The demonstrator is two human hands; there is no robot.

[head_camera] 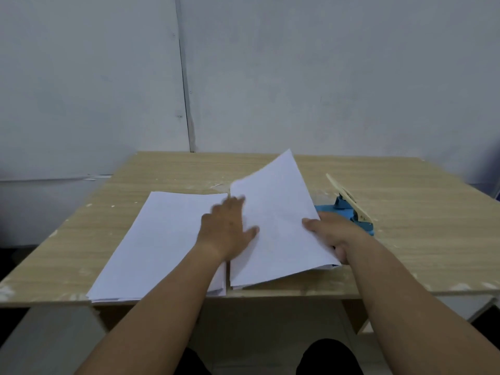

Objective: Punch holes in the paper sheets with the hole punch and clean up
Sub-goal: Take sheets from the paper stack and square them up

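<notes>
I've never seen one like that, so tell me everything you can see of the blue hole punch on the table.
The hole punch has a flat blue base, metal by the look of it, and a long cream lever raised at a slant, pointing away from the person. It sits on the wooden table, right of the lifted paper sheets, which hide its near-left part. The right hand lies against its base.

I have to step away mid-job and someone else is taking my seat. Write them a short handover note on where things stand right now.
Left hand: flat, open, resting between the two stacks, fingers on the lifted sheets.
Right hand: gripping the right edge of the lifted sheets, tilting them up.
Left paper stack lies flat on the table; the lifted sheets come off a second stack to its right.
Hole punch: blue, handle raised, right of the sheets, no paper visibly in it.
Done: cannot tell whether any sheets are punched.
Left: punching, then cleanup.
</notes>
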